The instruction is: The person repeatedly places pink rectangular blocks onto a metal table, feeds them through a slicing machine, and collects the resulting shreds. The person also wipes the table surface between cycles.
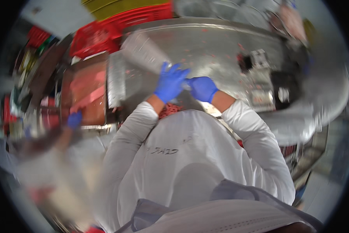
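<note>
My left hand (170,82), in a blue glove, lies over the lower end of a long clear plastic bag (145,52) with its fingers stretched and partly apart. From there the bag slants up and left across the metal table. Close beside it, my right hand (202,88), also blue-gloved, is closed like a fist on a gathered bit of clear plastic that seems to belong to the same bag. Motion blur hides the bag's contents, if any. Below my hands, reddish ground meat (169,110) shows at the table's near edge, partly behind my apron.
The metal table (213,42) carries scattered meat scraps. At left a tray (85,101) holds pink meat strips, near a co-worker's blurred gloved hand (74,120). Red crates (94,39) stand behind. Right of me are a black device (285,90) and clear plastic sheeting (318,110).
</note>
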`<state>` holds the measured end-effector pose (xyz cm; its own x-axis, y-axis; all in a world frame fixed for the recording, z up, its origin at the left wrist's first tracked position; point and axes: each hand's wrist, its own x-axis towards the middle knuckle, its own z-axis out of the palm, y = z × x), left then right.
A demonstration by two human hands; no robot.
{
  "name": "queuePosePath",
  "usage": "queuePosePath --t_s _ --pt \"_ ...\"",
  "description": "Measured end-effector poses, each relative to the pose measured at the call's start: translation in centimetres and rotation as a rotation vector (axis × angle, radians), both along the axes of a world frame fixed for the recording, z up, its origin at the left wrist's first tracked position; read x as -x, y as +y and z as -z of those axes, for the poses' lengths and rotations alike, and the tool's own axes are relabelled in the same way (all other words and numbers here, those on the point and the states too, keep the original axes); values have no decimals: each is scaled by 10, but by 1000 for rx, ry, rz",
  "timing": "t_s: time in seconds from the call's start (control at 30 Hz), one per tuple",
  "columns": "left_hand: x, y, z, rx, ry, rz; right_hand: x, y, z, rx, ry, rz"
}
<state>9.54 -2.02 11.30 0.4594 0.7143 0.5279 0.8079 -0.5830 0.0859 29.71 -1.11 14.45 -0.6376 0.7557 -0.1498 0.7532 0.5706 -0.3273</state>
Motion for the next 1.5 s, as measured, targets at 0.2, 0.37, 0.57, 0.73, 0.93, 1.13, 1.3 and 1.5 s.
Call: queuePosePath --t_s 0.2,0.37,0.57,0.73,0.93,1.13,1.3,1.5 --pt "69 3 72 281 6 -219 -79 -30 -12 -62 78 141" --pt "112 -11 84 294 21 -144 -143 -30 -21 -117 12 359" --pt "79 -58 -21 1653 -330 119 -221 -28 14 -198 -39 713" --pt "55 -77 -108 1024 -1157 532 -198 -58 81 -235 -178 517" --pt "64 3 -83 308 -555 114 -125 -87 38 -559 173 233" --pt "89 -40 -58 1598 -371 308 -140 -41 -11 -486 192 566" --pt "33 -38 -105 762 -1210 821 -96 -66 46 65 416 139" --pt "3 -28 17 809 -566 150 -62 -59 17 942 1364 171"
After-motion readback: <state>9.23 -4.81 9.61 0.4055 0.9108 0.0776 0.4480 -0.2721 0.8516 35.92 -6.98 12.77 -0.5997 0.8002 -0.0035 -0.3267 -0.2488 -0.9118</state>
